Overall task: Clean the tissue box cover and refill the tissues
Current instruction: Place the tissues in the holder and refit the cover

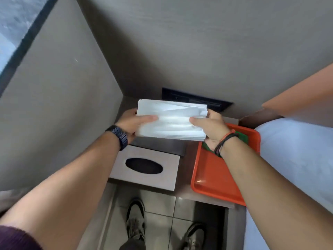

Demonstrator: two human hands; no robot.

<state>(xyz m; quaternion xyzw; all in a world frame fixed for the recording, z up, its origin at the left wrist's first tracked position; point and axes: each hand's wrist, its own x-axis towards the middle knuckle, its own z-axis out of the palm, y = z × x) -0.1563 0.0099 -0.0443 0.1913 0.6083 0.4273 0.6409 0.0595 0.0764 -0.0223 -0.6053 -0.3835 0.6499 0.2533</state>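
Both hands up in front holding a thick stack of white folded tissues (171, 121), lifted clear above the bench (187, 154); left hand (132, 123) has the left end, thumb on top & fingers underneath, so that grip is clamped on the stack; right hand (210, 128) has the right end the same way, thumb over the top edge, grip closed on it too; stack sits roughly level, its far edge a bit fanned out.

Nearer & lower, the grey rectangular tissue box cover w/ the dark oval opening (146, 168) lies flat on the bench at its near-left corner, slot facing up; it's well apart from the tissues, nothing touching it; can't tell what's inside thru the slot, just dark.

Right of the cover there's an orange plastic tray (216, 179), near edge hanging slightly past the bench front; a green cloth (241, 137) lies at the tray's far end, mostly hidden behind the right wrist.

Black watch (119, 137) on the left wrist, red & dark cord bracelets (225, 139) on the right; dark panel (196, 101) on the far wall behind the tissues; white bedding (297, 159) at far right; two grey shoes (136, 222) on the tiled floor (160, 204) below.
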